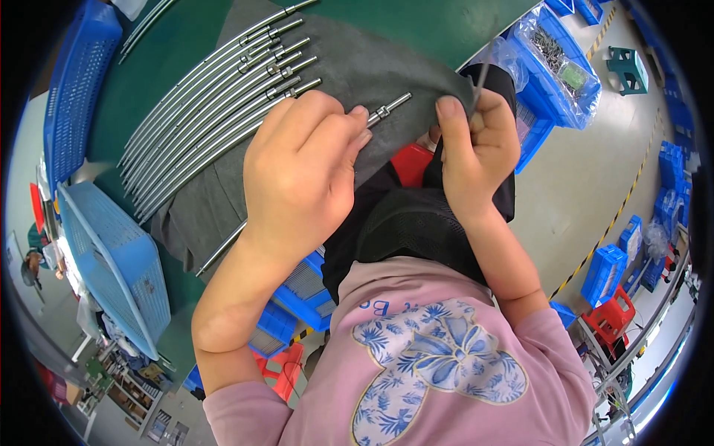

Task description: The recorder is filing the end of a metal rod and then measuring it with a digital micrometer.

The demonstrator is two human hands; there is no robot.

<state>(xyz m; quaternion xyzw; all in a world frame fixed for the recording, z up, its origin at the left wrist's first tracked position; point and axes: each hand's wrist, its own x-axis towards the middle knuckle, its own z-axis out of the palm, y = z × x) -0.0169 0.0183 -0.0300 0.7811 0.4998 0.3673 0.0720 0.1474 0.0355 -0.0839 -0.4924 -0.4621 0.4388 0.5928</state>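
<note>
A slim shiny metal tube with a collar near its far end lies slantwise over a dark grey cloth. My left hand is closed round its upper part, fingertips just below the collar. Off to the right, my right hand is closed with thumb and fingers curled, beside the cloth's right corner. From its fingers rises a thin greyish shaft, whose kind I cannot make out. Several similar metal tubes with collars lie side by side on the cloth, left of my left hand.
Blue perforated baskets stand along the left of the green table. At the upper right, a blue bin lined with plastic holds small metal parts. A green stool, a red chair and more blue bins stand on the floor.
</note>
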